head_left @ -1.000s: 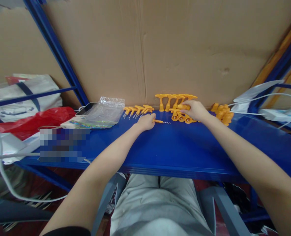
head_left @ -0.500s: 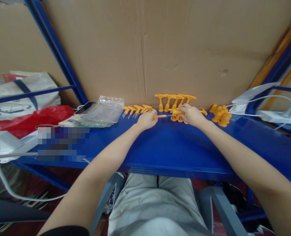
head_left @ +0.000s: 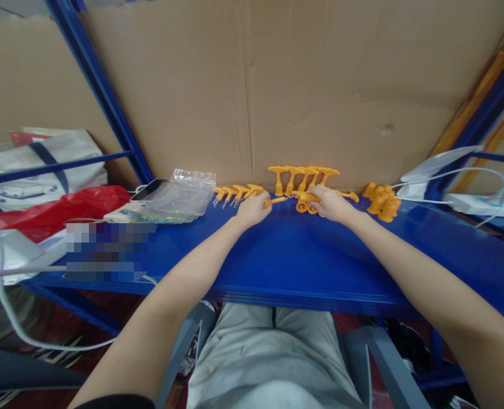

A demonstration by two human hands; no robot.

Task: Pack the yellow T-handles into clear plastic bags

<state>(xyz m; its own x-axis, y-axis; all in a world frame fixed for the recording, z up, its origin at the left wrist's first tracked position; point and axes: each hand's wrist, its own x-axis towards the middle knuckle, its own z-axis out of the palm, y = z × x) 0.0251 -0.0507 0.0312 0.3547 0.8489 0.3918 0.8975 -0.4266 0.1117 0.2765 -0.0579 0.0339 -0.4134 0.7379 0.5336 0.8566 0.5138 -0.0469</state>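
Observation:
My left hand (head_left: pixel 252 211) is closed round the handle end of a yellow corkscrew (head_left: pixel 277 200), its metal spiral pointing right. In my right hand (head_left: pixel 334 204) is a yellow plastic sleeve (head_left: pixel 307 196), pinched by the fingers. The spiral's tip is at the sleeve's left end; whether it has entered I cannot tell. Round yellow open ends (head_left: pixel 302 207) show below the right fingers, partly hidden. To the left lie several corkscrews (head_left: pixel 235 193) with bare spirals. Behind the hands, several T-shaped yellow pieces (head_left: pixel 301 177) stand upright against the cardboard.
Yellow sleeves (head_left: pixel 382 201) are heaped on the right of the blue table (head_left: pixel 290 255). Clear plastic bags (head_left: pixel 177 196) and a red bag (head_left: pixel 82 207) occupy the left. A cardboard sheet (head_left: pixel 303 85) rises behind, and white cables (head_left: pixel 5 318) hang at the left.
The corkscrew now slopes slightly upward toward the sleeve, where it was nearly level before. Both hands keep their holds, and the camera view has shifted a little.

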